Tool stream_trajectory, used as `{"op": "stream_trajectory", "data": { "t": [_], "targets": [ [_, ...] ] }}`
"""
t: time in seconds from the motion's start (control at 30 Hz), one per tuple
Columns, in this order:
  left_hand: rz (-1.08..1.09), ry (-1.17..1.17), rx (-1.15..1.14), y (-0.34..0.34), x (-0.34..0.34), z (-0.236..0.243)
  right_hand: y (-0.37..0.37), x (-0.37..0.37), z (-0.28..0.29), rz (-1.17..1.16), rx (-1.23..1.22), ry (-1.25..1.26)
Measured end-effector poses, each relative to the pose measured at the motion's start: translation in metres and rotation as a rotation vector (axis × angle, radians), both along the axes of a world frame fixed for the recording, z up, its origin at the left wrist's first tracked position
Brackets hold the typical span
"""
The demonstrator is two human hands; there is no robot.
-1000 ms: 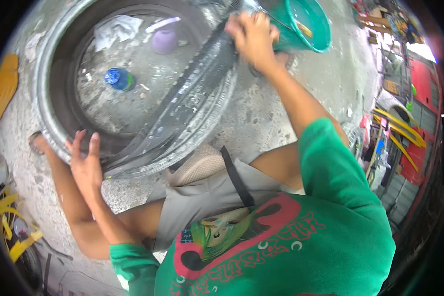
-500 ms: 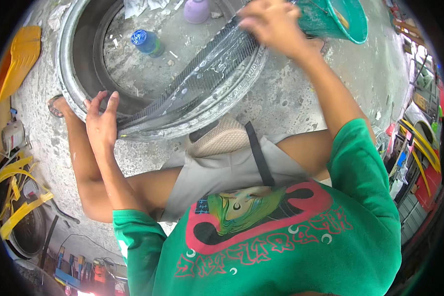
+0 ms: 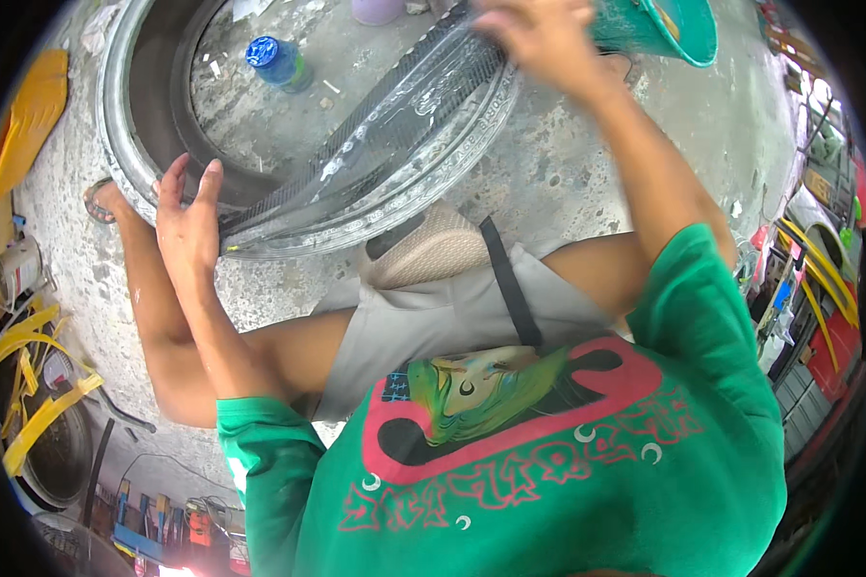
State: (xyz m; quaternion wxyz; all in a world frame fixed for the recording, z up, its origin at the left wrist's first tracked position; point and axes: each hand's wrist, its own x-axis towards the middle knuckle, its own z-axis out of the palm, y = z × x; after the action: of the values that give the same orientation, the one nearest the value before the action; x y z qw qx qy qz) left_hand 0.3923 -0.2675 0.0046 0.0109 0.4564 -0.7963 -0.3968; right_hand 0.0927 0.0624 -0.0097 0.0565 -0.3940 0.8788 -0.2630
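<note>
A large tyre (image 3: 329, 242) lies flat on the concrete in front of me, its sidewall smeared grey. Across it runs a long, narrow, glossy dark panel (image 3: 375, 135) with a carbon-like weave and wet-looking streaks. My left hand (image 3: 189, 219) rests at the tyre's near left side, beside the panel's lower end, thumb and fingers stretched apart. At the panel's far right end is my right hand (image 3: 541, 37), its fingers smeared by motion; whether they hold anything is unclear. Inside the tyre's ring stands a blue-topped bottle or jar (image 3: 279, 63).
A teal bucket (image 3: 678, 38) sits beyond my right hand. A purple container (image 3: 377, 10) is partly cut off at the top. Orange plastic (image 3: 31, 120) and yellow curved pieces (image 3: 43, 423) lie at left; shelves of tools (image 3: 818, 260) line the right.
The view has shifted slightly, so the tyre and bottle appear higher and further left. My left fingers look more stretched out. My right hand stays at the panel's far end, blurred by motion.
</note>
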Motion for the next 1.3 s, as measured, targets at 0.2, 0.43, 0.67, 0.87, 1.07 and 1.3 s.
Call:
{"op": "stream_trajectory", "data": {
  "t": [0.2,0.43,0.67,0.87,1.07,1.3],
  "targets": [
    [-0.007,-0.057,0.000,0.001,0.004,0.004,-0.044,0.095,0.028,0.436,0.012,0.043],
    [-0.055,-0.075,-0.029,0.001,-0.003,0.005,0.033,0.009,0.022,0.351,0.018,0.137],
    [-0.023,-0.098,-0.016,-0.005,0.009,-0.003,-0.040,0.071,0.027,0.730,0.063,0.056],
    [-0.031,-0.085,-0.005,-0.004,-0.005,0.000,0.016,0.014,0.020,0.416,0.057,-0.112],
    [-0.011,-0.098,0.031,-0.010,0.011,-0.009,-0.046,0.096,0.022,0.679,-0.086,0.146],
    [-0.024,-0.064,0.040,-0.009,0.004,-0.004,-0.006,0.031,0.031,0.376,0.176,0.176]
  ]
}}
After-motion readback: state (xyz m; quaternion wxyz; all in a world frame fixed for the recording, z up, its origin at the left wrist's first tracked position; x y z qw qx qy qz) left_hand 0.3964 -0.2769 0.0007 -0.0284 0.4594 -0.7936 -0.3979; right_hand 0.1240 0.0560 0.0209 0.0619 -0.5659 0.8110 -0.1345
